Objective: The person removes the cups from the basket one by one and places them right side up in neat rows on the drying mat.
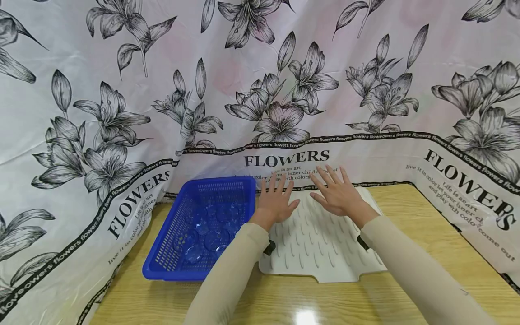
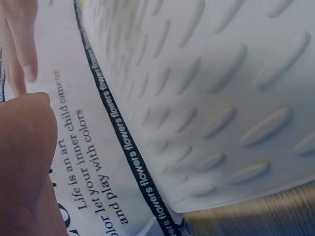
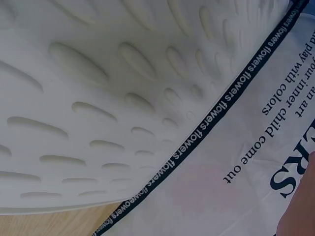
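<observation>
A white ridged mat [image 1: 317, 253], covered in rows of slanted, raised teardrop shapes, lies at about five o'clock from the middle of the head view. Its near edge has a stepped tab at six o'clock. Under it is a pale wood-grain table [image 1: 260, 304], with a bright reflection near the front. A white cloth [image 1: 227, 76] printed with grey lilies and the word "FLOWERS" hangs like a wall from nine o'clock, through twelve, to three.

Just beside the mat, at nine o'clock, sits a blue plastic basket [image 1: 174, 274] holding several clear round pieces [image 1: 216, 239]. The left beige sleeve [image 1: 231, 271] hides the basket's near right corner; the right beige sleeve [image 1: 418, 266] crosses the mat's right edge.

Both hands reach forward, backs up, fingers straight and spread, apart from each other: the left hand [image 1: 276, 203] at ten o'clock of the mat, the right hand [image 1: 337, 193] at twelve. Whether either touches the mat cannot be told.
</observation>
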A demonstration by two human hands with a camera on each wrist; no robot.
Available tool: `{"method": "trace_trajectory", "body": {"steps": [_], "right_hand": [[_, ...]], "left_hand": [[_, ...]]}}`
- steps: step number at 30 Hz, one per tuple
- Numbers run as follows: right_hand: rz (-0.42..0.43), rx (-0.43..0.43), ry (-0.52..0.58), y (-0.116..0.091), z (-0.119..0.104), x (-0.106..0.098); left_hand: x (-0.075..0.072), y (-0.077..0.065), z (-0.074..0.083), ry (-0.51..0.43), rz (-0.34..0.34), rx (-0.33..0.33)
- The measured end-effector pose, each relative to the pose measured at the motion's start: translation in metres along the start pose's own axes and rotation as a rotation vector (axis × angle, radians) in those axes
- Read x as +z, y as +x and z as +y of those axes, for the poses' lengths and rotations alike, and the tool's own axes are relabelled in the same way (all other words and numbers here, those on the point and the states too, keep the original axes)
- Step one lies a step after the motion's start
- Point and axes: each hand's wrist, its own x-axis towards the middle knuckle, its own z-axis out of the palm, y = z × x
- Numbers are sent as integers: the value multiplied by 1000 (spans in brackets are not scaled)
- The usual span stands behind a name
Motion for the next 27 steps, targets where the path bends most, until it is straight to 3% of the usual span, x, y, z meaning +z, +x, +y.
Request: {"method": "trace_trajectory", "body": {"steps": [15,21,27], "right_hand": [[32,-20,35,0,0,1],[22,-29,47,-3,-4,-2],[45,-42,73,-6,-6,-10]], "left_hand": [[-17,-13,1,-54,12,64],[-19,-16,-2,-68,9,67],[-23,-22,-8,-42,47,65]]}}
